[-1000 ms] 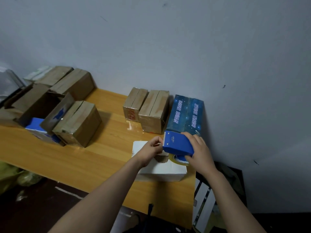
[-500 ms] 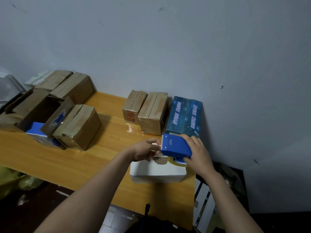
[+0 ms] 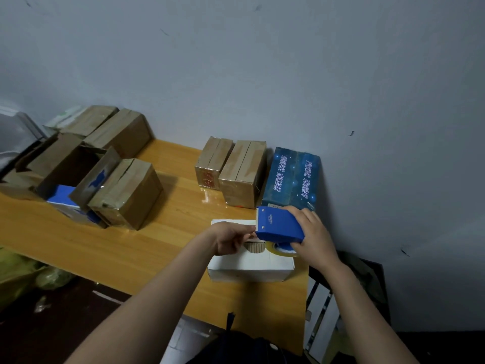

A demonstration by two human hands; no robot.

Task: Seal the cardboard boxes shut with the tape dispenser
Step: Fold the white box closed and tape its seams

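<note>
A white cardboard box (image 3: 252, 266) lies on the wooden table (image 3: 162, 240) near its right end. Over its top I hold a blue tape dispenser (image 3: 279, 225), gripped by my right hand (image 3: 313, 235); its toothed blade faces left and a clear tape roll shows underneath. My left hand (image 3: 231, 239) sits at the blade with fingertips pinched at the tape end, above the box top. The box's top opening is mostly hidden by both hands.
Two taped brown boxes (image 3: 231, 170) and a dark blue printed box (image 3: 294, 177) stand against the wall behind. At the left are more brown boxes (image 3: 128, 193), one open (image 3: 68, 166), with a blue-white carton (image 3: 65, 203). The table's right edge drops off beside my right wrist.
My left hand has shifted from resting on the box top to the dispenser's blade, fingers now pinched there. The dispenser has stayed over the white box.
</note>
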